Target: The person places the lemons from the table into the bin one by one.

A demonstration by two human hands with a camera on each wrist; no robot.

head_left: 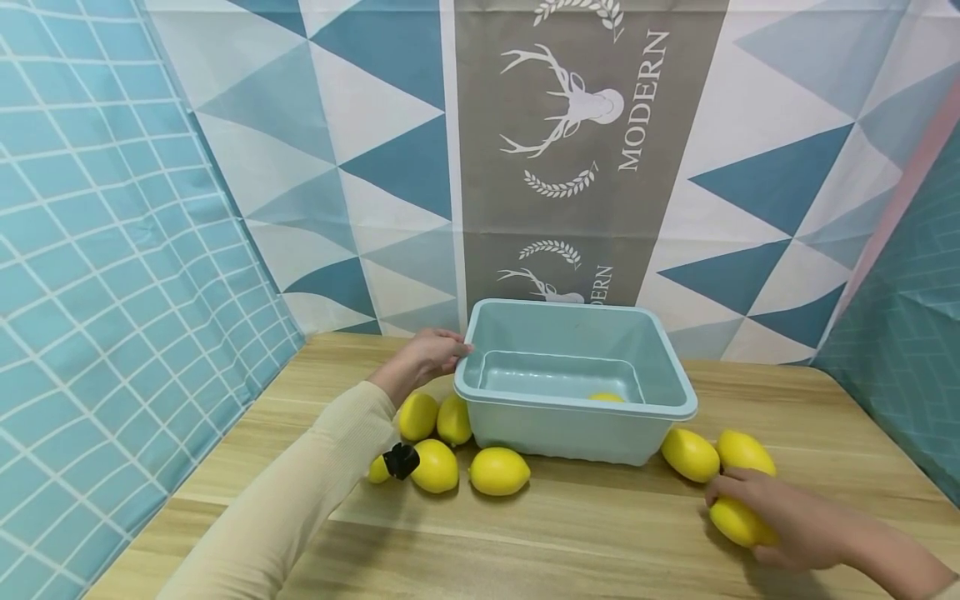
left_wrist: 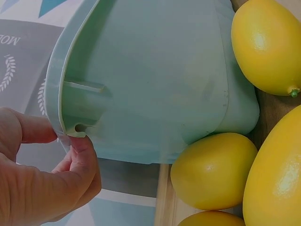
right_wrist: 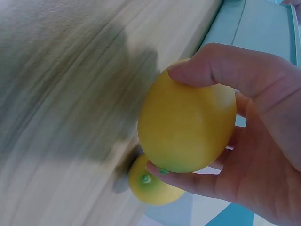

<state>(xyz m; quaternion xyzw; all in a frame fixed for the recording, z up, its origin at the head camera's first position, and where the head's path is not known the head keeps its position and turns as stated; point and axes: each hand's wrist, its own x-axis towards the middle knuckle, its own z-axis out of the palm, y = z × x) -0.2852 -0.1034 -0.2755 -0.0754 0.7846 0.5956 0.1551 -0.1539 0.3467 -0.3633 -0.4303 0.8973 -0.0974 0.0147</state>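
My left hand (head_left: pixel 431 354) pinches the rim at the left end of a pale blue-green plastic basin (head_left: pixel 570 433); thumb and fingertips meet over the lip in the left wrist view. One lemon (head_left: pixel 606 397) shows inside the basin, partly hidden by its front wall. At the right, my right hand (head_left: pixel 795 517) grips a yellow lemon (right_wrist: pixel 188 117), thumb on one side and fingers round the other. Two more lemons lie just beyond that hand, one (head_left: pixel 690 455) near the basin's right corner and another (head_left: pixel 746 452) farther right.
Several lemons (head_left: pixel 435 467) lie left of the basin and before it, one partly hidden by the left wrist's black strap piece (head_left: pixel 401 460). The wooden table (head_left: pixel 585 542) backs onto a patterned cloth (head_left: pixel 390 150), with blue tiled cloth (head_left: pixel 97 250) at the left.
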